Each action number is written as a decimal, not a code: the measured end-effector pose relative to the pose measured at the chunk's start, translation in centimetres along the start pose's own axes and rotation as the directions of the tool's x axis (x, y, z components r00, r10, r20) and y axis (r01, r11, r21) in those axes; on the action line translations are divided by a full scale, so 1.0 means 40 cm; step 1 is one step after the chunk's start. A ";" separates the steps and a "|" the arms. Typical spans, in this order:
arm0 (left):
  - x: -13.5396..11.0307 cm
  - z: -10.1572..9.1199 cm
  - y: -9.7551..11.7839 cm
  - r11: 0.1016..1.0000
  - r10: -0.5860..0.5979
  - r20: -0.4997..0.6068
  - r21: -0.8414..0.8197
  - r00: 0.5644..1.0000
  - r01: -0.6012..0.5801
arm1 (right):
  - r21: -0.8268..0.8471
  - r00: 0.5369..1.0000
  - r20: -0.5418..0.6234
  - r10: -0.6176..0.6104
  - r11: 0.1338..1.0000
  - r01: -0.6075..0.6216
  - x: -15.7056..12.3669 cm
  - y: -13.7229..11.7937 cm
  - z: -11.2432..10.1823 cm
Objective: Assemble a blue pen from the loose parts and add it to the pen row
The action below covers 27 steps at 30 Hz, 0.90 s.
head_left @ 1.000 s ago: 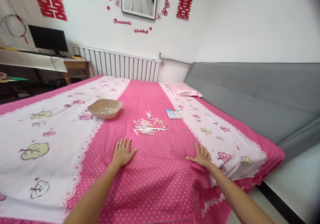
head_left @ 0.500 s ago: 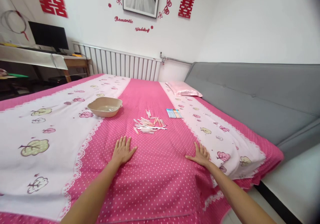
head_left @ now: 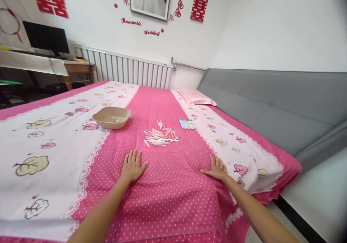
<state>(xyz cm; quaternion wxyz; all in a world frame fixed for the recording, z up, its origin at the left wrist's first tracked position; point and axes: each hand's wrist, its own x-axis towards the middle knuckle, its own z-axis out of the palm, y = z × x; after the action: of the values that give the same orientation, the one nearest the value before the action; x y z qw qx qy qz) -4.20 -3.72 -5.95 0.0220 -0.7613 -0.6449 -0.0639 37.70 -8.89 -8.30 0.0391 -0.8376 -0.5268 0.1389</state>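
Observation:
My left hand point(head_left: 133, 166) lies flat on the pink dotted bedspread point(head_left: 168, 189), fingers spread, holding nothing. Flat on the same cover, at the right, rests my right hand point(head_left: 216, 168), also with its fingers apart. Beyond and between the hands is a loose pile of pen parts point(head_left: 159, 137), slim pieces in white, clear and pinkish orange. To the right of the pile, a row of blue-capped pens point(head_left: 187, 124) lies side by side. A beige plastic basin point(head_left: 111, 118) stands left of the pile, with something small and pale inside that I cannot make out.
A shiny pink pillow point(head_left: 197, 97) lies at the far right, against the grey padded headboard point(head_left: 271, 102). Behind the bed runs a barred radiator point(head_left: 127, 68). A desk point(head_left: 78, 68) with a black monitor point(head_left: 46, 38) stands at the far left.
The view has shifted slightly, so the room and the basin sit a little further left in the picture. Both hands stay flat on the bedspread, and the pens and pile have not moved.

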 end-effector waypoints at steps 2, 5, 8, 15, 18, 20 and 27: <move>-0.001 0.000 0.000 1.000 0.003 -0.005 0.003 1.000 -0.003 | 0.001 1.000 0.003 0.001 1.000 -0.001 0.000 -0.001 -0.001; -0.002 0.000 0.000 1.000 0.010 -0.011 0.003 1.000 -0.010 | 0.001 1.000 0.005 0.002 1.000 -0.002 0.002 0.001 0.002; -0.002 0.002 0.000 1.000 0.015 -0.018 0.000 1.000 -0.015 | 0.001 1.000 0.001 -0.001 1.000 0.001 0.008 0.005 0.007; -0.004 0.005 0.000 1.000 0.022 -0.039 0.000 0.999 -0.022 | -0.001 1.000 -0.017 -0.010 1.000 0.010 0.022 0.017 0.021; -0.004 0.007 0.000 1.000 0.025 -0.042 -0.003 0.999 -0.025 | -0.004 1.000 -0.022 -0.009 1.000 0.009 0.024 0.018 0.023; -0.004 0.007 0.000 1.000 0.026 -0.044 -0.006 0.999 -0.026 | -0.006 1.000 -0.024 -0.007 1.000 0.007 0.023 0.017 0.023; -0.006 0.004 0.001 1.000 0.030 -0.055 -0.007 0.998 -0.030 | -0.012 1.000 -0.006 0.005 1.000 -0.005 0.011 0.003 0.009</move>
<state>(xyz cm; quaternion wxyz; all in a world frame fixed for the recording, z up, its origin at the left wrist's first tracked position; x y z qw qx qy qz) -4.19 -3.94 -6.15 0.0378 -0.7689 -0.6323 -0.0870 37.91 -8.58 -8.75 0.0352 -0.8395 -0.5255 0.1334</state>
